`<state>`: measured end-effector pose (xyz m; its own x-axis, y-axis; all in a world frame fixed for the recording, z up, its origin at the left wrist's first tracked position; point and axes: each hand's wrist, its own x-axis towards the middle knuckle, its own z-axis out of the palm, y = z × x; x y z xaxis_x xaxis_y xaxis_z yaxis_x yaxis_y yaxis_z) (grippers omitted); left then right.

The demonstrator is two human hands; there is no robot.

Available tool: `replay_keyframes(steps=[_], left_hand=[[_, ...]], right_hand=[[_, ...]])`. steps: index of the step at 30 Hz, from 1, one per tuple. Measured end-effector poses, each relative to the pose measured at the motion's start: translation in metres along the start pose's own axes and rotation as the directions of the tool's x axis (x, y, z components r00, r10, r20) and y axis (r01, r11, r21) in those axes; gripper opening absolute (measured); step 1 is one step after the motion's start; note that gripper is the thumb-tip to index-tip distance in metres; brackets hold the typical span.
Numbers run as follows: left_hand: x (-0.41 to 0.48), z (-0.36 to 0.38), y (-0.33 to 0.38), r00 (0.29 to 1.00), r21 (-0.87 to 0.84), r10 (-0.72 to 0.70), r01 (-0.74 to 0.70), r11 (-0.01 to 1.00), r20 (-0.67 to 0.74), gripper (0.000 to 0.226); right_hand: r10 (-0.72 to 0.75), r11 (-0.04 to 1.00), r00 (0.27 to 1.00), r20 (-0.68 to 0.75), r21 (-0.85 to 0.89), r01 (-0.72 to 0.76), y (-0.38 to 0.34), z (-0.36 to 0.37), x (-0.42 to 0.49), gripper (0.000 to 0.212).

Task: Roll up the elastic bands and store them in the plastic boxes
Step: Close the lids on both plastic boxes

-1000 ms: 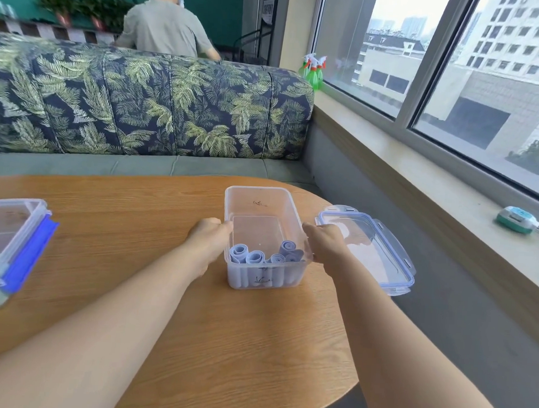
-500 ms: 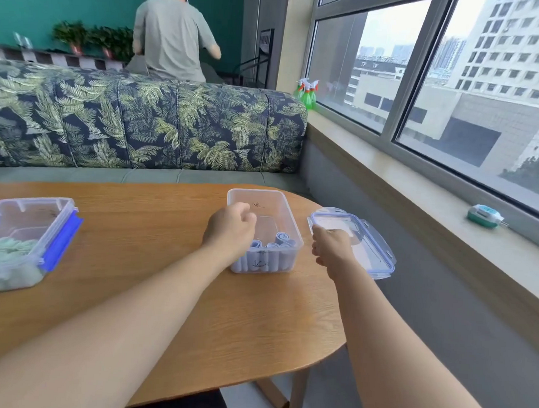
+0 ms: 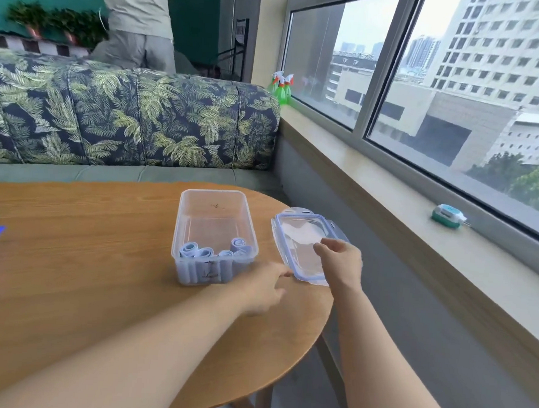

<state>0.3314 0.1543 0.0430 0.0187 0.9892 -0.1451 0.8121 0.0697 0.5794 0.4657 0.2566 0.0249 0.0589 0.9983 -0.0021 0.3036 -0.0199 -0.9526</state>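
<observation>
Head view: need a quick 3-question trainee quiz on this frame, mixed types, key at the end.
1. Short answer: which hand is over the lid?
2. Multiple choice: where in the clear box do the rolled bands sit? A) at the near end B) at the far end C) spread over the whole floor
3. True or false: the lid is clipped onto the clear box.
Key: 1 the right hand; 2 A; 3 false, the lid lies on the table beside the box.
</observation>
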Motion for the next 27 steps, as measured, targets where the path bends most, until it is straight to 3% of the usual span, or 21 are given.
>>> replay_keyframes(steps=[4, 7, 13, 15, 17, 21, 25, 27], left_hand=[[0.022, 0.016, 0.000, 0.986, 0.253, -0.087, 0.049, 0.966, 0.140, 0.063], [0.031, 0.025, -0.010, 0.965, 0.427, -0.150, 0.045, 0.903, 0.214, 0.071], [0.045, 0.027, -0.016, 0.953, 0.506, -0.167, 0.017, 0.862, 0.251, 0.072], [0.047, 0.028, -0.017, 0.954, 0.508, -0.157, 0.006, 0.861, 0.255, 0.072], [0.046, 0.028, -0.018, 0.956, 0.515, -0.148, -0.003, 0.857, 0.253, 0.071], [0.038, 0.026, -0.015, 0.965, 0.519, -0.128, -0.010, 0.855, 0.229, 0.065], [0.023, 0.029, -0.018, 0.980, 0.429, -0.091, 0.006, 0.903, 0.177, 0.046], [0.013, 0.029, -0.017, 0.986, 0.275, -0.085, 0.043, 0.961, 0.143, 0.047]], right_hand=[[-0.002, 0.977, 0.998, -0.059, -0.214, -0.010, 0.020, -0.007, 0.022, 0.045], [0.000, 0.890, 0.999, -0.038, -0.456, -0.017, 0.032, -0.010, 0.033, 0.057], [0.089, 0.773, 0.995, -0.053, -0.626, -0.102, 0.051, -0.004, 0.046, 0.076], [0.157, 0.796, 0.983, -0.096, -0.577, -0.184, 0.053, -0.002, 0.046, 0.089], [0.269, 0.862, 0.956, -0.121, -0.412, -0.295, 0.052, -0.001, 0.046, 0.093], [0.428, 0.892, 0.881, -0.201, -0.066, -0.448, 0.049, -0.003, 0.042, 0.055], [0.406, 0.914, 0.847, -0.343, 0.147, -0.379, 0.037, -0.005, 0.039, 0.035], [0.382, 0.916, 0.849, -0.365, 0.274, -0.295, 0.023, -0.003, 0.038, 0.026]])
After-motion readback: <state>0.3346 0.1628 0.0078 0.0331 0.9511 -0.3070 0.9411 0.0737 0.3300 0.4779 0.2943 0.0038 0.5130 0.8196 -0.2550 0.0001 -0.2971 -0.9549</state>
